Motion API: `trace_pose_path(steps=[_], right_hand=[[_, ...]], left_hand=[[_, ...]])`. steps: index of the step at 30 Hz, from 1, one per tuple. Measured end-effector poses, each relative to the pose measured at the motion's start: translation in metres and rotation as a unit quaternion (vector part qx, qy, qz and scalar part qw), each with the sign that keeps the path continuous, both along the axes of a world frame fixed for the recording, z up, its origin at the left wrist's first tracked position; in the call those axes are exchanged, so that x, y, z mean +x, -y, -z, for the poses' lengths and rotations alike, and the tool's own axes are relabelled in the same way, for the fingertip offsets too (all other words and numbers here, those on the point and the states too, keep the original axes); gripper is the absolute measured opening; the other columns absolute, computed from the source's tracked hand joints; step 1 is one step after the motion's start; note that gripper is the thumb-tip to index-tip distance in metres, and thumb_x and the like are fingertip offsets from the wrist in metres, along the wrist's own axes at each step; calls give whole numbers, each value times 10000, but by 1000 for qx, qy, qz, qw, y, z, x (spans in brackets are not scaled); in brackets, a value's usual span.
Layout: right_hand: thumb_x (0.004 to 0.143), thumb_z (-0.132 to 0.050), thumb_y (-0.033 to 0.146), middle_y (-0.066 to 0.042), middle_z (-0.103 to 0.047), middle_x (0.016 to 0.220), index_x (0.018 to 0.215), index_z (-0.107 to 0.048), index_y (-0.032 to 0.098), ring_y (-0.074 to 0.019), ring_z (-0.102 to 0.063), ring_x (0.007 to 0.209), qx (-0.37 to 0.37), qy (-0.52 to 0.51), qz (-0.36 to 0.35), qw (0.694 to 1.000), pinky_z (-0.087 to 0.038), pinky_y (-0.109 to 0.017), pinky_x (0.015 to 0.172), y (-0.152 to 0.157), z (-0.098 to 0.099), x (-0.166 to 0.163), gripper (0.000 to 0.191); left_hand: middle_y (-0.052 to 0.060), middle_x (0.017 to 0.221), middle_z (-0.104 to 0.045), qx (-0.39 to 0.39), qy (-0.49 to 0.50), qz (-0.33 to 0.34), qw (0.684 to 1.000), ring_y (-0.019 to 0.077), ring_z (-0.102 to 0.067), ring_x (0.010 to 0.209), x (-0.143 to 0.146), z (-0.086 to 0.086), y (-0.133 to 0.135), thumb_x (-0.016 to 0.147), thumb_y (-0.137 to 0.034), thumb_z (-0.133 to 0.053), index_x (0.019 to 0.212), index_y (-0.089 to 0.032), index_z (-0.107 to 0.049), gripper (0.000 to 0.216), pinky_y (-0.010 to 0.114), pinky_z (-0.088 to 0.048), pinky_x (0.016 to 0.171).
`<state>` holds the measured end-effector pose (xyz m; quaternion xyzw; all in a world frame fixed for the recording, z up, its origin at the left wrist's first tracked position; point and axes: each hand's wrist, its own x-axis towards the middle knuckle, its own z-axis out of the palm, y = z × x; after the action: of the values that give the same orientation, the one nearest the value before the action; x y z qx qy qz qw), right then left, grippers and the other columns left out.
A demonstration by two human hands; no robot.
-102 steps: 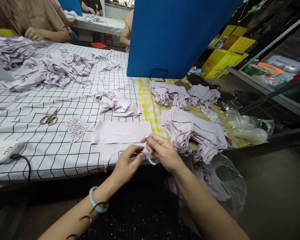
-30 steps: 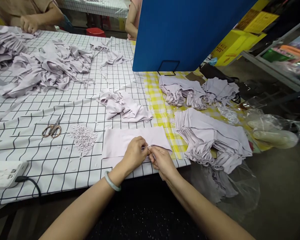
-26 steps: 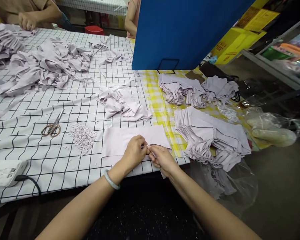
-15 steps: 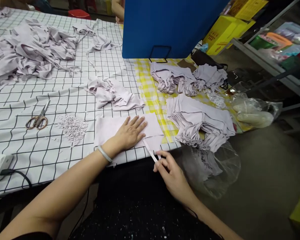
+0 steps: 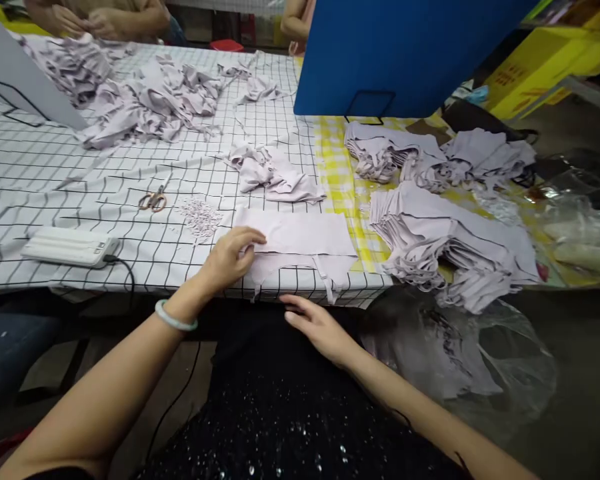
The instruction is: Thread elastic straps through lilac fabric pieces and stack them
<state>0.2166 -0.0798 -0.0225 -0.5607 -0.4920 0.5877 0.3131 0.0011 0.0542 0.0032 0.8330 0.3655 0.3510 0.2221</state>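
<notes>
A pale pinkish garment with thin straps (image 5: 300,230), like a camisole, lies flat at the table's front edge, its straps hanging toward me. At its left end is my left hand (image 5: 230,259), fingers curved and thumb apart from them, nothing visibly gripped. My right hand (image 5: 320,330) hovers just in front of the table edge, below the straps. Its fingers are stretched out and hold nothing. Beyond the garment is a crumpled piece of the same cloth (image 5: 277,175). Small scissors (image 5: 153,199) and a heap of tiny cloth snippets (image 5: 199,219) lie to the left.
Neat stacks of like garments (image 5: 455,230) lie on the right. A loose pile (image 5: 155,100) spreads farther back. A blue panel (image 5: 370,57) stands on a wire holder. A white power bank (image 5: 70,247) with a cable is at left. A clear plastic bag (image 5: 510,360) hangs lower right. Another person's hands (image 5: 93,23) work across the table.
My right hand has let go of the strap. My left hand has lifted from flat on the garment and moved to its left end. The view has turned left.
</notes>
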Motion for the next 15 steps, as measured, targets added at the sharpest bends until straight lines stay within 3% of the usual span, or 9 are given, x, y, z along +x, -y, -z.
trace_pose_path(steps=[3,5,8,11,13,15], right_hand=[[763,-746,480,-88,-699,1179,1136,-701,219,-273,-595,1196,-111,-90,-48,989,-427,-440,1062,-29,19,-38,458],[797,-707,512,-86,-719,1118,1036,-734,201,-273,-609,1174,-112,-108,-94,983,-413,-445,1075,-37,23,-49,393],[877,-628,481,-66,-722,1116,818,-745,220,-275,-591,1193,-3,-40,-170,985,-300,-500,1154,-25,13,-41,292],[938,-563,364,-25,-745,974,827,-737,261,-230,-663,995,93,93,-186,974,-145,-588,1198,1,-8,-20,231],[941,-550,303,-9,-733,834,890,-739,272,-198,-667,816,156,162,-190,956,-161,-611,1190,15,-24,-6,198],[928,-568,279,-1,-712,747,899,-746,276,-186,-643,714,205,188,-204,939,-254,-599,1164,18,-44,6,181]], left_hand=[[82,1026,-715,-31,18,14,999,170,-672,992,-21,12,37,854,-42,-463,1008,-182,-663,289,367,-572,889],[89,1042,-712,-37,12,20,999,173,-665,1024,-26,19,51,858,-34,-453,1061,-181,-657,323,385,-563,914],[97,1105,-703,-37,-16,19,999,192,-636,1110,-26,20,61,860,-45,-489,1139,-189,-634,346,448,-499,1014],[89,1158,-690,-51,-54,-2,997,207,-626,1138,-22,16,67,839,-79,-579,1176,-207,-605,361,519,-387,1110],[82,1182,-679,-57,-75,-20,995,215,-621,1149,-18,16,70,842,-125,-633,1159,-219,-612,332,563,-308,1145],[71,1183,-673,-52,-79,-38,995,216,-620,1152,-15,21,72,860,-168,-657,1088,-232,-650,237,585,-271,1151]])
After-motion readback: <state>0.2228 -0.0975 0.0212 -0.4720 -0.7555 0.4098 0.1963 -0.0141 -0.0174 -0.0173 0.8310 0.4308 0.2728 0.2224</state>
